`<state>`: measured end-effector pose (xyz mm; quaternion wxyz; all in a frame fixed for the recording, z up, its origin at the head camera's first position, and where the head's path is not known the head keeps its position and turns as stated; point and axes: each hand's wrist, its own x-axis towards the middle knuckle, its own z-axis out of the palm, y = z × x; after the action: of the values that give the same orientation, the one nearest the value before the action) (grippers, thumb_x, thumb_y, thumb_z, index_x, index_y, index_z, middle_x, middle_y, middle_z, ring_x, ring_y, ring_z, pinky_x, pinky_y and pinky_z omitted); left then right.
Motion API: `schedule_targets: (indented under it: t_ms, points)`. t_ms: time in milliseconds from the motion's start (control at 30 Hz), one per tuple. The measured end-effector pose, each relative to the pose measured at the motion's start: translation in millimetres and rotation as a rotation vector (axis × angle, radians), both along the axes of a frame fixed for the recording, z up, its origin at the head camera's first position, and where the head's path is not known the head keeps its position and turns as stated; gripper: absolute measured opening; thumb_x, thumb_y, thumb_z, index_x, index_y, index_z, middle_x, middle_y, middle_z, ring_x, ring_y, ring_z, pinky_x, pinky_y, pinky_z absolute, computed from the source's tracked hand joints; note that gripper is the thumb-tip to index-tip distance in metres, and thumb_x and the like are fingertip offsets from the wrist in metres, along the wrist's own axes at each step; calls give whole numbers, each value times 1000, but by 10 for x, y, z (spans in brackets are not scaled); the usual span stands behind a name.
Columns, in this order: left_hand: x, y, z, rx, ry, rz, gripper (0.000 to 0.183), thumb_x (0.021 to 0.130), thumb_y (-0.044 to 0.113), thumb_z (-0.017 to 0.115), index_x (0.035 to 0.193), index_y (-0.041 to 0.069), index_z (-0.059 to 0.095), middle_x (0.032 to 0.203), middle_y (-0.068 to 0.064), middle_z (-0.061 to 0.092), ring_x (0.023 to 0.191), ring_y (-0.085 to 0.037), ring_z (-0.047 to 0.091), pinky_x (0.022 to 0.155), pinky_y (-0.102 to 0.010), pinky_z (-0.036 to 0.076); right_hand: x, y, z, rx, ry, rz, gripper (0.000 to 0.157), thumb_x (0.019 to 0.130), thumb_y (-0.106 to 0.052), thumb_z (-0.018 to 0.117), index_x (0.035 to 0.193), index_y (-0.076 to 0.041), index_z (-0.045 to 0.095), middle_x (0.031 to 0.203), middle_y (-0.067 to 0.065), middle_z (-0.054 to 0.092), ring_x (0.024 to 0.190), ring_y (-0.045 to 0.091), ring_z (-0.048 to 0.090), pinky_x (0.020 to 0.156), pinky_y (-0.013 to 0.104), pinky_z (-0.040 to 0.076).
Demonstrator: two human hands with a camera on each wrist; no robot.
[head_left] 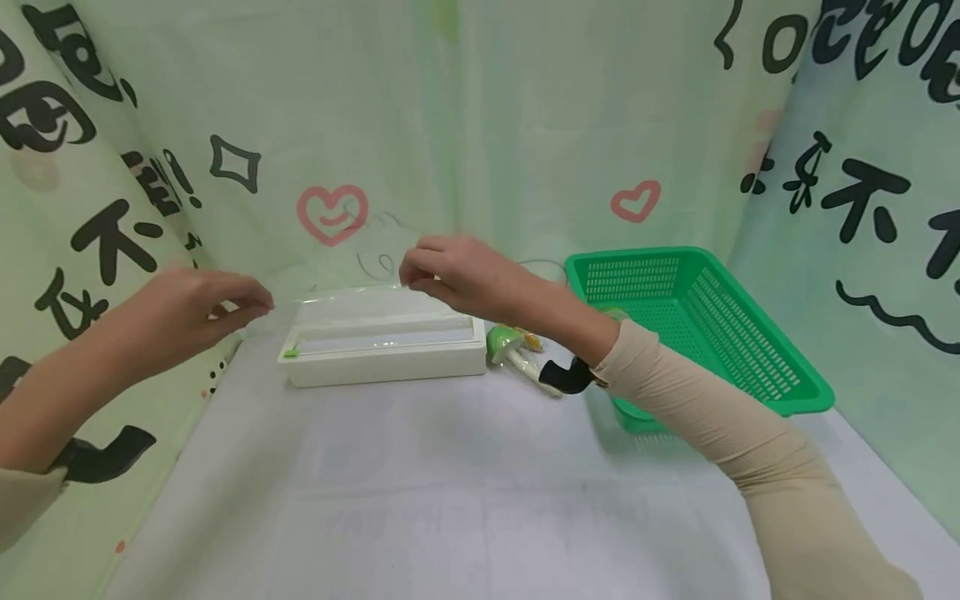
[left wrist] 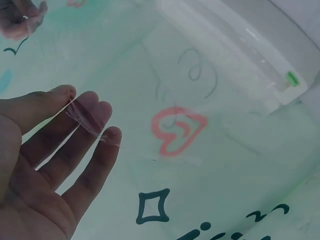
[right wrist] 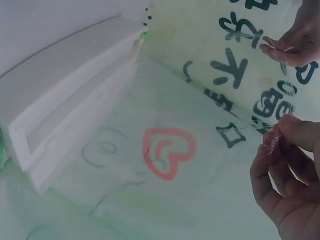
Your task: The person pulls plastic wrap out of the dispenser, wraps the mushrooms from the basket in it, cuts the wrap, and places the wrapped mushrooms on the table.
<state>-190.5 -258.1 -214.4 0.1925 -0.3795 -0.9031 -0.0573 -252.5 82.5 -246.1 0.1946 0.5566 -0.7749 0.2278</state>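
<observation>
Clear plastic film is pinched between the thumb and fingers of my left hand, raised left of a long white film dispenser box. My right hand, up over the box's right end, pinches another clear edge of film. The transparent sheet stretches between the two hands, faint in the wrist views and hard to see in the head view. A small green slider sits at the box's left front corner. The box rests on the white-covered table, its lid raised at the back.
At the right stands a green plastic basket, partly behind my right forearm. Between box and basket lies a green-topped item with a pale stem, beside something yellow. Pale green printed cloth encloses the table's back and sides.
</observation>
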Motion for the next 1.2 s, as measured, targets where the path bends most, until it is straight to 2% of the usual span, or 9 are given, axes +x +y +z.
schedule_targets:
  t_ms: [233,367,500,600,733,867,967,1100,1200]
  points:
    - [218,-21,-293,30,29,-72,36,64,-8,89,88,15,76,91,7,71,75,-10,68,59,-16,53,247,25,-159,53,-91,67,5,97,-2,66,98,-6,68,96,3,67,84,13,64,74,18,53]
    - [354,-23,-521,54,-33,-115,37,64,-8,89,86,17,74,89,11,66,73,-1,63,58,-10,49,375,31,-331,89,-119,112,7,97,-1,66,98,-8,68,95,1,66,83,10,62,73,16,51]
    - [512,-28,-769,52,-154,-124,34,70,-5,86,87,21,73,87,14,66,74,4,60,59,-14,50,529,12,-581,151,-116,156,8,97,-3,65,99,-11,68,96,-1,66,84,8,61,75,13,49]
    - [609,-15,-977,39,-226,-111,30,76,-3,84,88,23,73,89,14,67,76,3,61,59,-19,53,636,-2,-813,205,-100,175,10,98,-5,65,101,-12,69,97,-2,67,88,9,61,78,12,49]
    - [700,13,-1347,36,-255,-101,28,78,0,83,88,23,72,91,15,65,79,-1,63,61,-22,53,744,-11,-1145,277,-90,184,10,98,-6,65,103,-14,70,99,-4,67,92,9,61,81,10,48]
    - [771,30,-1745,52,-251,-78,28,77,1,84,87,23,69,93,14,63,80,-4,63,61,-24,52,798,-31,-1448,350,-124,170,7,99,-9,65,103,-13,70,99,-4,66,93,7,60,82,8,46]
    - [795,52,-1978,64,-294,-39,25,79,3,83,87,22,68,93,14,63,78,-4,62,61,-26,53,805,-56,-1623,395,-173,159,5,100,-10,65,101,-12,70,98,-4,66,91,6,59,81,8,45]
    - [777,67,-2178,71,-380,-1,17,85,5,79,90,19,70,92,12,65,79,-3,62,65,-29,56,777,-70,-1805,461,-201,140,7,100,-9,64,101,-13,70,97,-4,66,90,6,59,80,9,45]
    - [739,36,-2253,137,-474,15,9,91,6,73,96,14,74,95,7,72,85,-3,65,70,-29,58,763,-58,-1900,524,-165,121,8,100,-11,65,102,-15,70,97,-5,65,89,6,59,79,9,45]
